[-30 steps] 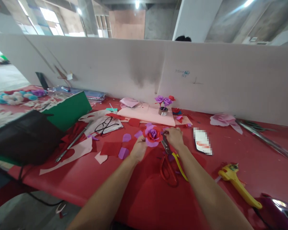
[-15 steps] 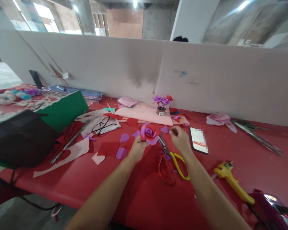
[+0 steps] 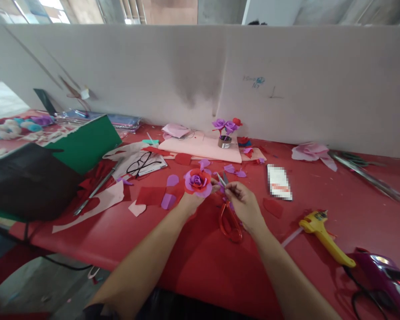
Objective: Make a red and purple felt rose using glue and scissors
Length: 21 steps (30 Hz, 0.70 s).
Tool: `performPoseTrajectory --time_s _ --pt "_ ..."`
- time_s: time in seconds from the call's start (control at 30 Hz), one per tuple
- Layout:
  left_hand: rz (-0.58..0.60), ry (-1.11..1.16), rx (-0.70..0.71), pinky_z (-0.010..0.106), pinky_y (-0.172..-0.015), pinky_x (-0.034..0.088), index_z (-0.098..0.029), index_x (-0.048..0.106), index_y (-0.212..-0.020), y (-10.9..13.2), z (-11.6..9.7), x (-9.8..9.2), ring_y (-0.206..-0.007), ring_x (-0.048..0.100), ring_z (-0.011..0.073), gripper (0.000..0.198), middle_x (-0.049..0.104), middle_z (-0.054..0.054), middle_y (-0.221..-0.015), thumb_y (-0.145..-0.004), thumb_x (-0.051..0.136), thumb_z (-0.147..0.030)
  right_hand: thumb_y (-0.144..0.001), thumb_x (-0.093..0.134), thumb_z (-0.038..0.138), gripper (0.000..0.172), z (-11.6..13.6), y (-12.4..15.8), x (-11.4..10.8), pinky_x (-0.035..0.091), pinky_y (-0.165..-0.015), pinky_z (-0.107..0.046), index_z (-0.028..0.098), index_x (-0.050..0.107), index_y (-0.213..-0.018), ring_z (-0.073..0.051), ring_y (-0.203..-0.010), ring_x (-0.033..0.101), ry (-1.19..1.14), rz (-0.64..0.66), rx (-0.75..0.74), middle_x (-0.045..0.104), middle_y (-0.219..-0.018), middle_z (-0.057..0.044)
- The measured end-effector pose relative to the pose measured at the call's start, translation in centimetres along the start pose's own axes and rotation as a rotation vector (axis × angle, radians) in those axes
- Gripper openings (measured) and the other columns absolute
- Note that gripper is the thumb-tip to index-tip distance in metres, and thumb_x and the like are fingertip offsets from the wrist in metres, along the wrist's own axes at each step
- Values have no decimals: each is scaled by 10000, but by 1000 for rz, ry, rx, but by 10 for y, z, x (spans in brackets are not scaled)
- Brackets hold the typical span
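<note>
My left hand (image 3: 190,203) is closed on a flower (image 3: 198,181) with purple and red petals, which faces up toward the camera. Just right of the flower, my right hand (image 3: 242,200) has its fingers pinched together over the scissors (image 3: 230,224); what is between the fingertips, if anything, is too small to make out. The scissors lie on the red table, with the red handle loop in sight and the yellow one hidden by my right hand. Purple petals (image 3: 230,169) lie beyond my hands.
A yellow glue gun (image 3: 328,242) and a phone (image 3: 279,182) lie to the right. Purple flowers stand in a small holder (image 3: 224,142) at the back. Eyeglasses (image 3: 139,165), red and pink scraps, a dark bag (image 3: 30,182) and a green board (image 3: 86,142) are on the left.
The flower and my left hand have moved slightly left. My right hand has moved left and down, over the scissors, away from the purple petal it was at. The view has tilted down.
</note>
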State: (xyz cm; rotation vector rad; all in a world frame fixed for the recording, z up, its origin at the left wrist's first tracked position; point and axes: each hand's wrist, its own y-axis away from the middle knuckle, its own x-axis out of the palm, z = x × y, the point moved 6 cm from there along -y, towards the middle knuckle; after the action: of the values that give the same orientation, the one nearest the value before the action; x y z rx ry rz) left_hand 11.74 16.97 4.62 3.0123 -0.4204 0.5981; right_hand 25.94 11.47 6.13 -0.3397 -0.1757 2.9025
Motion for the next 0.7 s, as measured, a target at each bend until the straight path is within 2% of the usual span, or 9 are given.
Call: performPoseTrajectory --time_s 0.07,0.23,0.43,0.7 --pt "37 -120 9 387 -852 521 -210 727 -697 2 0 1 -807 648 229 90 706 62 -792 -641 784 -252 -791 609 381 189 -5 0 -2 484 -692 -293 207 631 -861 -165 -699 599 -70 1 40 653 -753 -14" --pt "16 -226 -13 349 -875 508 -219 759 -758 4 1 -4 -843 656 216 118 741 47 -838 -682 769 -309 -786 658 432 267 -7 2 -3 485 -752 -298 200 700 -912 -175 -781 627 -147 44 74 709 -853 -33" --pt "75 -226 -12 374 -829 515 -208 708 -646 3 -5 6 -818 661 240 116 727 63 -770 -628 799 -277 -753 685 412 232 -9 3 -5 488 -718 -307 194 724 -820 -177 -711 633 -48 36 97 720 -769 -34" --pt "-45 -114 -20 402 -834 508 -205 623 -662 5 -15 6 -790 663 240 214 701 55 -751 -560 801 -146 -779 668 405 230 -16 0 -9 495 -703 -314 200 729 -863 -193 -727 658 28 26 82 738 -796 -40"
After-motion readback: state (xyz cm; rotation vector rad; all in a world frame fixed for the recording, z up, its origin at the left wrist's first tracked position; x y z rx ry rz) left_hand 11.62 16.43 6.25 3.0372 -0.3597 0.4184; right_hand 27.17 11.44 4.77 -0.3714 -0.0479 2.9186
